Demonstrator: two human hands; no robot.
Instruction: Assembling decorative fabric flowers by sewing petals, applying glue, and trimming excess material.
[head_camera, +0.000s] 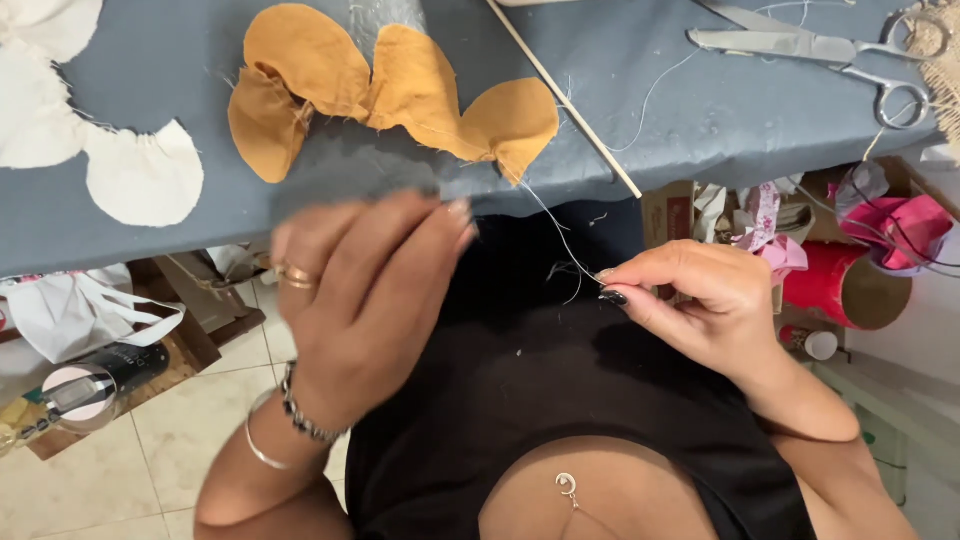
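Scissors (820, 55) lie on blue cloth (700, 120); white petals (140, 175); thin stick (565, 100).

So the mustard-orange fabric petals (400, 90) are lying flat-ish on the grey-blue cloth, near its front edge, four rounded lobes gathered in a row with the leftmost folded over. A thin pale thread (555, 228) runs taut from the rightmost petal down off the edge.

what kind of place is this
Probably a home sewing or craft corner. Mustard fabric petals strung on thread lie on a grey cloth-covered table, with scissors nearby. The right hand pinches the thread.
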